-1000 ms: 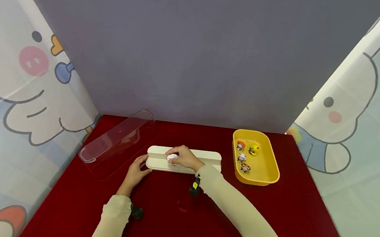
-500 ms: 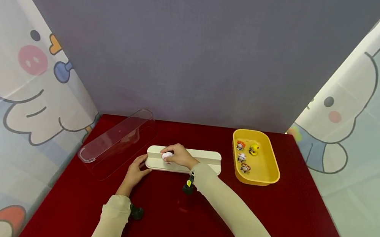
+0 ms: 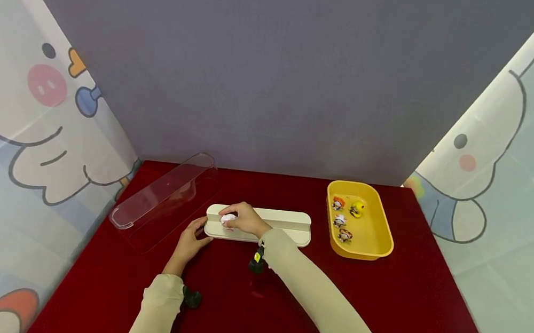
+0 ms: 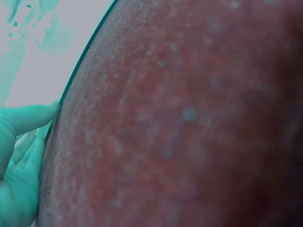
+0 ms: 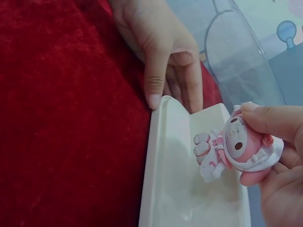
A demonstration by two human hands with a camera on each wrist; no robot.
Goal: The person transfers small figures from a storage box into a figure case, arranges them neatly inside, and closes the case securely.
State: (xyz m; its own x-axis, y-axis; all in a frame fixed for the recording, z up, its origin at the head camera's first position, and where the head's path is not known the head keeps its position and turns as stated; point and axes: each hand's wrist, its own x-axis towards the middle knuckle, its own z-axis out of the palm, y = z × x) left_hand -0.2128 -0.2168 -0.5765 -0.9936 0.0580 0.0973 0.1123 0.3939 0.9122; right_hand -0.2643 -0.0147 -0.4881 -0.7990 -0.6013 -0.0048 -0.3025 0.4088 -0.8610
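A cream two-step display base (image 3: 289,235) lies lengthwise on the red cloth. My left hand (image 3: 187,245) holds its left end, the thumb on the front corner and the fingers at the end behind it, as the right wrist view shows. Over the left part of the base, my right hand (image 3: 246,220) pinches a small pink-and-white figurine (image 5: 236,144) by its head between thumb and fingers. The figurine's feet are close over the base's lower step, and its face shows in the right wrist view. A blurred surface fills most of the left wrist view.
A yellow tray (image 3: 369,242) stands at the right with several small figurines (image 3: 344,235) inside, mostly along its left side. At the left lies a long clear plastic cover (image 3: 163,194). A grey wall (image 3: 275,81) rises behind the red-covered table (image 3: 251,326).
My right hand has slid left along the base with the figurine, toward my left hand. The left hand has stayed at the end of the base.
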